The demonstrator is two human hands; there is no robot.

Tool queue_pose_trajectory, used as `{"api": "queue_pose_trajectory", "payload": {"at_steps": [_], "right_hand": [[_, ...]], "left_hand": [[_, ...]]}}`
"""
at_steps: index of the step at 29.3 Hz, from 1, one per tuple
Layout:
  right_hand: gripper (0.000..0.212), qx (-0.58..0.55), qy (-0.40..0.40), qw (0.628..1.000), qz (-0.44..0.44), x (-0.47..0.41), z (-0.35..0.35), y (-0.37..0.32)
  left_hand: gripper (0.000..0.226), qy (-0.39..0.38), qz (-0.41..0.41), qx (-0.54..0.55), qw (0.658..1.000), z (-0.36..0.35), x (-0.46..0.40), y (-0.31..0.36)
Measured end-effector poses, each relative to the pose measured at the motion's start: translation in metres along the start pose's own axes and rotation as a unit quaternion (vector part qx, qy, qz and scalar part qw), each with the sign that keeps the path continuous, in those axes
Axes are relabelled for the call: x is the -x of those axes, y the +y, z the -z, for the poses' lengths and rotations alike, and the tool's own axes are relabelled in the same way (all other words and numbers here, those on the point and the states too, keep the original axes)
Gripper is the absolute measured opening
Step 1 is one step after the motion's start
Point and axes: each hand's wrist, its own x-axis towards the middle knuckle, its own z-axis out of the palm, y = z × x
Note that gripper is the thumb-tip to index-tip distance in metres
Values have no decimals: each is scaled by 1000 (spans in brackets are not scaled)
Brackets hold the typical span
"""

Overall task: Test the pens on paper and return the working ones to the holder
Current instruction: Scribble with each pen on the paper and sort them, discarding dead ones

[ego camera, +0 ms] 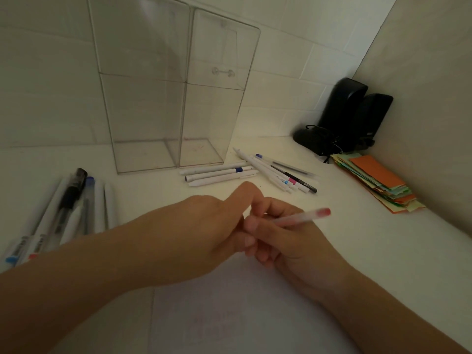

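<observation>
- The right hand held a grip closed round the slim frosted red-tipped plastic pen; the left hand pinched its near end.
- The pen was judged light, stiff and smooth; it was best held mid-barrel.

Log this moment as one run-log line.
right hand: grips red-ended pen | left hand: at pen, grip unclear | holder: empty

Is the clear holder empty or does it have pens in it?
Empty. Both compartments of the holder show bare floors; the pens lie outside on the desk.
</observation>
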Motion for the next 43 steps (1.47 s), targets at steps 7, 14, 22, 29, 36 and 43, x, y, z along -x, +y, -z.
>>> {"api": "queue_pose_trajectory", "payload": {"at_steps": [7,14,22,29,36,43], "right_hand": [[32,108,199,974,-17,-4,20,-10],[6,320,249,914,-2,-9,30,-3],[7,474,141,867,-55,-8,26,-2],[16,620,111,776,4,-57,21,-24],[24,736,26,668,107,-100,20,-4],[15,744,-18,651,149,-74,26,-19]], "left_hand": [[23,29,77,-128,988,26,3,-9],[17,-187,224,-180,939,44,9,-28],[28,-154,246,-226,930,48,10,-31],[7,-74,131,-99,984,15,5,-30],[23,-77,119,-44,989,12,6,-36],[44,-137,133,-47,980,12,8,-34]]}}
